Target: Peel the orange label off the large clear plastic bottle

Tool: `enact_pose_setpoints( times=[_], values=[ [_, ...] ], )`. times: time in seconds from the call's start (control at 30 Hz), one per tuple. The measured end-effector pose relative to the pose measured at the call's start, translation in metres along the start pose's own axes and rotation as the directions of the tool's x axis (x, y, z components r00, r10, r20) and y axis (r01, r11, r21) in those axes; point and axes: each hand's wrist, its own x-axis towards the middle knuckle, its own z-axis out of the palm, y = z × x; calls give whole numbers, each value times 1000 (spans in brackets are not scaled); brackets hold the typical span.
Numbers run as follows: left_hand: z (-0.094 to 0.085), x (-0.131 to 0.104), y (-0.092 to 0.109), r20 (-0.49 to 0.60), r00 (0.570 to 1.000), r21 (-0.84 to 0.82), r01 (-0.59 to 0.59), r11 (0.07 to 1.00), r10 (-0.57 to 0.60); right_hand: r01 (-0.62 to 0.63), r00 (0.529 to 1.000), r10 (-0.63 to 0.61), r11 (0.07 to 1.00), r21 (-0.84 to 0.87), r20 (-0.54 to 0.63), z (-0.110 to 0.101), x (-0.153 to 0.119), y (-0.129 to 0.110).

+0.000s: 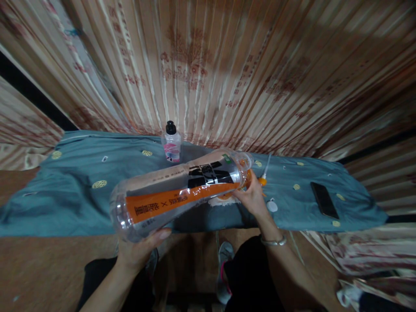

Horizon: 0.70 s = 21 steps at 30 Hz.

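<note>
A large clear plastic bottle (pixel 182 190) with an orange, black and silver label lies tilted in the air across the middle of the view, its neck up to the right. My left hand (pixel 141 249) supports its wide base from below, thumb along the underside. Near the neck, my right hand (pixel 251 195) is wrapped round the bottle; its fingers are partly hidden behind it. Behind the bottle stands a small clear bottle (pixel 172 147) with a black cap and pink label. An orange and white nozzle piece (pixel 262 181) is just beyond my right hand.
A teal cloth (pixel 78 186) with yellow patterns covers the narrow table. On its right side lie a black phone (pixel 324 200) and a small white disc (pixel 272 206). Something white and orange (pixel 224 201) shows partly under the large bottle. Pleated curtains (pixel 208 65) hang behind.
</note>
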Motion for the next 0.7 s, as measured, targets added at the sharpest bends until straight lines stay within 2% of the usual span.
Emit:
enact_pose_setpoints(
  times=[0.03, 0.13, 0.27, 0.47, 0.57, 0.7],
  values=[
    [-3, 1, -2, 60, 997, -14, 48, 999, -47, -2, 1000, 2, 1000, -2, -2, 0, 0, 0],
    [-9, 2, -8, 103, 989, -59, 113, 992, -107, -5, 1000, 5, 1000, 12, 4, 0, 0, 2],
    [-8, 0, -11, 52, 991, -82, 131, 988, -127, -5, 1000, 5, 1000, 10, 15, -1, 1, 2],
    [1, -2, 1, 0, 994, -72, 110, 991, -110, -10, 1000, 9, 999, 38, 7, 0, 1, 1],
    [3, -1, 5, 53, 992, -69, 116, 991, -112, -23, 1000, 23, 999, 45, 8, 0, 1, 1],
    [1, -1, 0, 39, 994, -70, 105, 992, -103, -7, 1000, 6, 999, 32, 9, 0, 1, 1]
  ],
)
